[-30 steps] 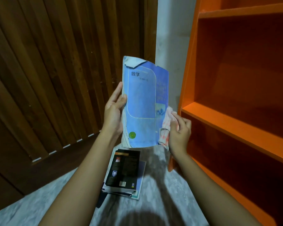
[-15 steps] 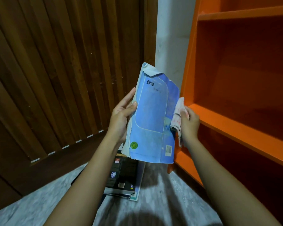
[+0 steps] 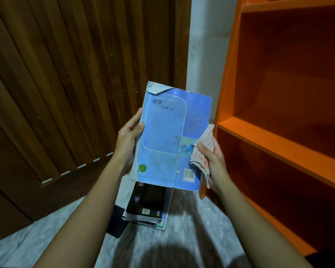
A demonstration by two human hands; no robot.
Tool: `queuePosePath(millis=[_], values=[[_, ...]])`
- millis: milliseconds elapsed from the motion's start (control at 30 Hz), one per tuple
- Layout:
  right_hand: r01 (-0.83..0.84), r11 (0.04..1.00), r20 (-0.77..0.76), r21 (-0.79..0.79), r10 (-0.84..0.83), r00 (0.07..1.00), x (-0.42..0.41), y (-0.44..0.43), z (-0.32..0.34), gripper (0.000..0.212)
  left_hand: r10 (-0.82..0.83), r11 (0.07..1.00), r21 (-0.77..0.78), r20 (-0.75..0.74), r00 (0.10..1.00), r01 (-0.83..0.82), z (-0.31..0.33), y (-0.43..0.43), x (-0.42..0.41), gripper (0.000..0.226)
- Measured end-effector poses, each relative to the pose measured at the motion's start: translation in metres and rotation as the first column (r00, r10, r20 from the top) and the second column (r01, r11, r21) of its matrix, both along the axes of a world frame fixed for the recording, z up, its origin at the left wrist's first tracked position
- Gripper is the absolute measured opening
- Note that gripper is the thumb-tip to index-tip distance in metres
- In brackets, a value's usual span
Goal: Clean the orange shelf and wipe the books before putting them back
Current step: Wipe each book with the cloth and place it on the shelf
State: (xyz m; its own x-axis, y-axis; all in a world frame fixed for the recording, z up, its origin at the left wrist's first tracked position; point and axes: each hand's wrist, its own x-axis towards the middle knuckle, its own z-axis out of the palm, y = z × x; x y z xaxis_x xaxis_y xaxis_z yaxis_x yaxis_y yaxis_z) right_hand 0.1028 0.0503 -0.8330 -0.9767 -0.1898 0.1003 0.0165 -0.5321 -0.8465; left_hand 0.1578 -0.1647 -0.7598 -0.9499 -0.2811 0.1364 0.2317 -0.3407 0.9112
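Door (image 3: 66, 74) sat close on the left, so little swing room that side. Left hand (image 3: 129, 140) gripped the book (image 3: 170, 140) by its left edge, held up above the stack (image 3: 147, 207) on the floor (image 3: 27, 244). Cloth (image 3: 202, 151) was bunched in the right hand (image 3: 214, 161), pressed on the cover's right edge. I'd wipe in long, gentle strokes and go easy on that torn top corner. Shelf (image 3: 259, 136) just right had room.

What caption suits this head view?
Left hand holds a worn blue book; right hand grips a checked cloth at its edge, beside the orange shelf.
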Motion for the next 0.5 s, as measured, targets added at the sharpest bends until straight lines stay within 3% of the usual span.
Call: queuePosePath(millis=[167,333,433,500], values=[[0.08,0.997,0.033,-0.003,-0.08,0.996,0.005,-0.007,0.013,0.049,0.13,0.979,-0.161,0.015,0.991,-0.126,-0.013,-0.005,0.0,0.044],[0.137,0.991,0.017,0.006,-0.137,0.99,0.011,-0.004,0.023,0.047,0.172,0.93,-0.339,0.068,0.983,-0.14,-0.018,0.001,-0.006,0.046],[0.164,0.985,-0.028,0.054,-0.163,0.986,0.011,-0.002,0.024,0.05,0.403,0.723,-0.612,-0.004,0.915,-0.321,-0.018,0.006,-0.015,0.048],[0.198,0.971,-0.084,0.131,-0.188,0.979,0.013,-0.003,0.027,0.052,0.466,0.646,-0.622,-0.138,0.874,-0.443,-0.013,0.014,-0.016,0.045]])
